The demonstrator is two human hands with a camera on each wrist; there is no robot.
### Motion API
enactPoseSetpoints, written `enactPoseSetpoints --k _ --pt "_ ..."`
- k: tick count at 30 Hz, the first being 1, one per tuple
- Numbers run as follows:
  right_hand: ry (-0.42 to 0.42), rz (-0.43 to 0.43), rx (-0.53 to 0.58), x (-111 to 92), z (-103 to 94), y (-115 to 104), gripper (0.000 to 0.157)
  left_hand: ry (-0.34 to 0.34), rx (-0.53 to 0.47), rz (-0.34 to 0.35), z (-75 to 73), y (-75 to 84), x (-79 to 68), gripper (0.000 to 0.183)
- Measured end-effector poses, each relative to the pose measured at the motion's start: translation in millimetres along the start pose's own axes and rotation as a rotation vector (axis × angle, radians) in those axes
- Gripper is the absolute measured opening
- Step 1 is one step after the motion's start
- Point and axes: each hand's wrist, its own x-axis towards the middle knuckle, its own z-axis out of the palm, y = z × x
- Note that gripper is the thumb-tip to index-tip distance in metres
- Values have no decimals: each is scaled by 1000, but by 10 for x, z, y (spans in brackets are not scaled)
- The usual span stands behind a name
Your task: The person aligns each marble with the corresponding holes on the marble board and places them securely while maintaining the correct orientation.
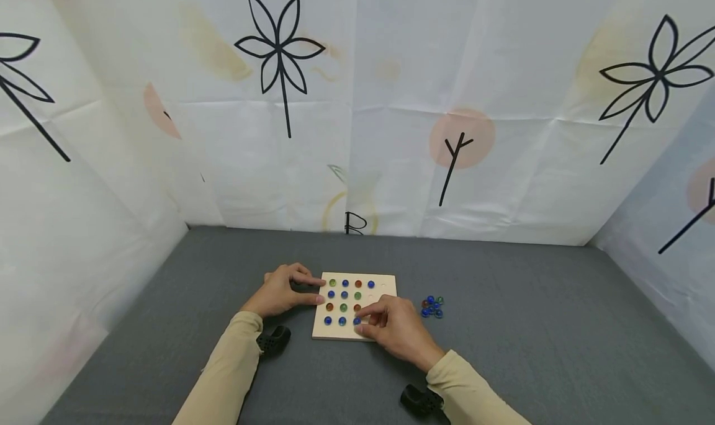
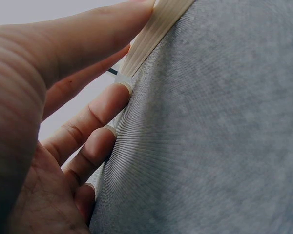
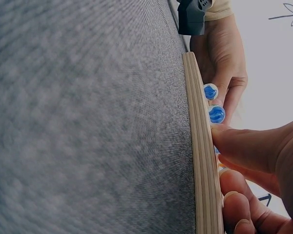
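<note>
A flat wooden board (image 1: 349, 334) lies on the table, bearing rows of blue, green and red marbles in shallow hollows. Along its left edge rest the thumb and index finger of my left hand (image 1: 282, 291); in the left wrist view, that thumb (image 2: 102, 29) touches the board's side and the other fingers are loosely bent. My right hand (image 1: 399, 327) reaches over the board's right part and pinches a blue marble (image 1: 356, 321) in the front row between thumb and index finger. Two more blue marbles (image 3: 216, 114) sit beside it. The right hand covers the board's front right corner.
A loose cluster of marbles (image 1: 430, 307), mostly blue with a red and a green, lies on the grey table (image 1: 503, 326) to the right of the board. White patterned cloth (image 1: 391, 183) stands behind and at both sides. Black devices (image 1: 274, 340) are worn at the wrists.
</note>
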Motion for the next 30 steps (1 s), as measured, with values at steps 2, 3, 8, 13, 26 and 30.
enactPoseSetpoints --k 2,3,8,13,26,30 --pt "1 -3 -3 2 0 -1 14 0 -2 -1 1 -5 0 36" --pt "1 -4 -4 3 -1 -2 14 0 -5 -1 1 -5 -1 36" --pt "-10 -7 -2 4 -13 0 15 -3 -1 0 1 -19 -5 36" --pt "-37 -11 35 -2 -67 14 18 -4 0 15 3 -14 -7 36" --pt "22 -46 60 -10 -383 138 20 7 0 -11 19 17 -2 36" --pt "53 -42 50 4 -563 236 21 8 9 -15 12 11 1 37"
